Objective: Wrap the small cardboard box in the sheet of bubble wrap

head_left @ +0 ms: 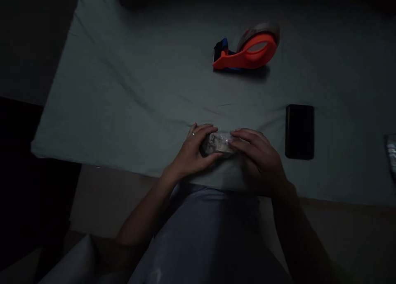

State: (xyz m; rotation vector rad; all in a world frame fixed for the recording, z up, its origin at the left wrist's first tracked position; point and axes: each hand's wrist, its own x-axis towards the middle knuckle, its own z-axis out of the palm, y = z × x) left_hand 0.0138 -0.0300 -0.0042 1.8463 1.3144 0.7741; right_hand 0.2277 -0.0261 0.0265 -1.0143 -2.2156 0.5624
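Plastic-wrapped bundle is nr front edge of green cloth, L hand clamped on its L end, R hand touching R end (grip unclear), wrapping prob. done, tape dispenser apart, can't tell what remains.

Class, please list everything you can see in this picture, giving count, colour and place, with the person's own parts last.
Cloth: 1, pale green, across the work surface
Tape dispenser: 1, orange and blue, upper middle
Tape roll: 1, greyish, on the dispenser
Flat rectangular object: 1, black, right of the hands
Shiny object: 1, silvery, right edge, cut off
Packet: 1, clear wrapping, pale contents, between the hands
Pale shape: 1, grey, bottom left, unclear
Ring: 1, silvery, on the left hand
Clothing: greyish blue, bottom middle
Left hand: 1, bare, gripping the packet
Right hand: 1, bare, fingers touching the packet's right end
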